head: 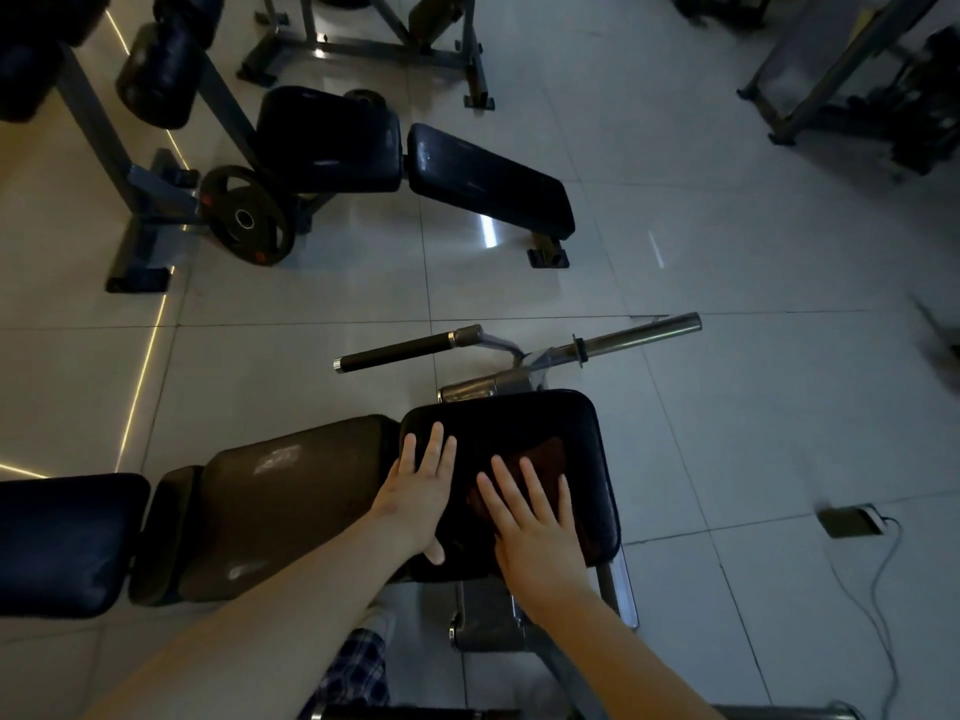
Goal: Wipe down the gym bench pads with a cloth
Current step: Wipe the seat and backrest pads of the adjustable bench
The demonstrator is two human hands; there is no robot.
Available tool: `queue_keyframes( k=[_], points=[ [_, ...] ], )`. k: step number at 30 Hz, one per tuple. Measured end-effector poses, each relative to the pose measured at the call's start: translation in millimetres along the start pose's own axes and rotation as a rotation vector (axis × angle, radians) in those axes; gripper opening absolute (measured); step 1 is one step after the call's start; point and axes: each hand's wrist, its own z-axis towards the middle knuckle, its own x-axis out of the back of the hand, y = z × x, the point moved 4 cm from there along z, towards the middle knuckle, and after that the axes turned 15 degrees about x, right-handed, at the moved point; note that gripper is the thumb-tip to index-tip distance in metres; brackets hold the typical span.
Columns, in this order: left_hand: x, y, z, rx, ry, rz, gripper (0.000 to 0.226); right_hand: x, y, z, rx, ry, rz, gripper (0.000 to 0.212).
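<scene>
- Two hands rest flat on one square, glossy black pad (563, 420) in the near centre.
- Left hand (421, 491): fingers straight, holding nothing.
- Right hand (535, 527): fingers spread, pressing one folded dark-red cloth (543, 452) onto the pad.
- One worn brown pad (291, 485) sits just left.
- One round plate (244, 220) stands far left.

Single head view: wide-angle, steep downward, close above black pad (571, 423), tiled floor (727, 252) beyond.
</scene>
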Motion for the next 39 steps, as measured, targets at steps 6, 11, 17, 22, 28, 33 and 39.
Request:
queue_keyframes(
  k=[6, 11, 17, 22, 28, 33, 39],
  points=[
    [-2, -2, 2, -0.026, 0.024, -0.014, 0.135, 0, -4, -12, 0.051, -0.037, 0.027, 0.061],
    [-4, -6, 4, -0.040, 0.043, -0.055, 0.134, 5, 6, 56, -0.018, -0.058, 0.068, 0.060],
    [-2, -7, 5, -0.004, 0.081, -0.093, 0.135, 3, 13, 93, -0.026, -0.062, 0.062, 0.057],
    [-1, -4, 4, 0.025, 0.081, -0.072, 0.138, 4, 15, 98, -0.058, -0.069, 0.062, 0.057],
    [-2, -9, -2, 0.013, 0.043, -0.133, 0.135, 6, 1, 38, 0.015, -0.129, 0.101, 0.074],
    [-2, -1, -25, 0.025, -0.008, -0.418, 0.087, 23, -12, 1, 0.006, -0.217, 0.241, 0.075],
    [21, 15, -57, -0.100, -0.112, -0.959, 0.041, 81, 5, 1, -0.394, -0.160, 1.173, 0.052]
  ],
)
